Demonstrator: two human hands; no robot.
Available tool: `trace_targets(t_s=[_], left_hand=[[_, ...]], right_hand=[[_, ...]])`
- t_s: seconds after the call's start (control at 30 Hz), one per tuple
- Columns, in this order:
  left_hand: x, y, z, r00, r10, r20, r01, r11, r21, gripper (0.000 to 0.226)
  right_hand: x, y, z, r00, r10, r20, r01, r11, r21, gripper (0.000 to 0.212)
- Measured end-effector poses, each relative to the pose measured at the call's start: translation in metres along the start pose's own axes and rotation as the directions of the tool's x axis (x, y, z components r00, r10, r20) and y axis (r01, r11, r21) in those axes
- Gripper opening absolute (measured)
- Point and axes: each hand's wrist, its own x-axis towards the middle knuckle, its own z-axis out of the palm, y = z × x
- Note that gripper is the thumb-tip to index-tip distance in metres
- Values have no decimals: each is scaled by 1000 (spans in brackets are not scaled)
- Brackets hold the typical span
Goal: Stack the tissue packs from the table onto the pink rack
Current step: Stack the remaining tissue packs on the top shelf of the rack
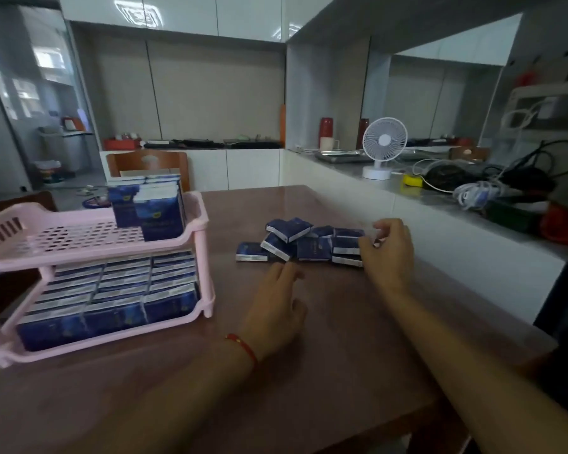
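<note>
Dark-blue tissue packs (304, 244) lie heaped on the worktop (341, 355), just ahead of both hands. I read my right hand (389, 247) as nearer, fingers curled at the heap's right edge, pinch unclear. Left hand (276, 309) relaxed, spread. Pink rack (89, 244) sits left, bottom tier full.

The small rectangular tissue packs (304, 244) are dark blue with white edges. The two-tier plastic rack (191, 244) is pale pink, its upper shelf patterned with small holes. The glossy wooden table (309, 388) is reddish brown. A red string bracelet (243, 347) circles one wrist. The small desk fan (382, 145) is white.
</note>
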Motion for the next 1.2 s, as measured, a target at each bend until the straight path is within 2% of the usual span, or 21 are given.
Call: trace_targets(t_s=[0.13,0.2,0.3,0.37,0.43,0.5,0.57,0.63,0.7,0.73,0.8,0.83,0.87,0.9,0.93,0.97,1.0,1.03,1.13,1.2], left_hand=[[4,-8,13,994,-77,82,80,996,-27,47],[4,-13,14,994,-73,77,75,997,-24,47],[4,-18,16,996,-53,65,54,999,-10,48],[4,-20,17,998,-41,56,42,999,-14,48],[3,-19,17,999,-11,40,11,1000,-5,49],[1,-17,16,999,36,19,-36,999,8,49],[-1,-12,15,995,101,-5,-101,995,1,52],[-2,-6,14,977,214,-22,-214,977,10,62],[-2,-1,13,957,290,-7,-289,957,23,74],[-1,1,13,953,304,-4,-304,952,17,73],[0,2,14,948,316,-34,-316,949,4,58],[1,1,14,950,305,-67,-306,952,-13,49],[1,-1,14,958,268,-100,-274,960,-51,41],[1,-3,13,969,211,-129,-224,969,-101,37],[1,-5,13,979,144,-148,-166,974,-153,35],[1,-7,13,985,76,-154,-108,972,-207,35],[2,-9,12,989,16,-150,-55,963,-262,36],[2,-10,12,990,-29,-141,-15,954,-300,37],[3,-13,14,988,-85,-130,43,954,-297,38],[2,-15,15,989,-53,-140,16,968,-251,38]], right_hand=[[9,46,-21,997,-67,33,74,943,-323,44],[10,58,-19,996,10,89,20,942,-334,47],[13,61,-17,972,175,160,-125,951,-284,41],[13,59,-21,965,230,124,-203,960,-193,32],[10,54,-27,952,286,109,-293,955,52,21],[5,44,-33,930,296,217,-352,887,299,13],[-1,34,-36,903,252,348,-382,841,382,11],[-9,25,-33,838,233,494,-457,795,400,11],[-19,17,-29,736,162,658,-524,751,402,10],[-25,12,-27,673,105,732,-541,745,390,11],[-35,9,-24,578,20,816,-521,779,349,30],[-35,10,-22,585,12,811,-485,807,338,36],[-35,13,-20,646,24,763,-422,844,330,36],[-31,18,-19,747,37,663,-316,898,305,31],[-25,26,-18,861,23,507,-166,957,239,23],[-17,35,-18,941,-25,337,-18,992,125,14],[-9,44,-18,973,-79,216,85,996,-16,9],[-2,50,-20,982,-108,153,134,977,-166,17],[11,65,-17,986,-18,167,96,875,-474,46],[11,70,-13,979,11,205,109,820,-562,53]])
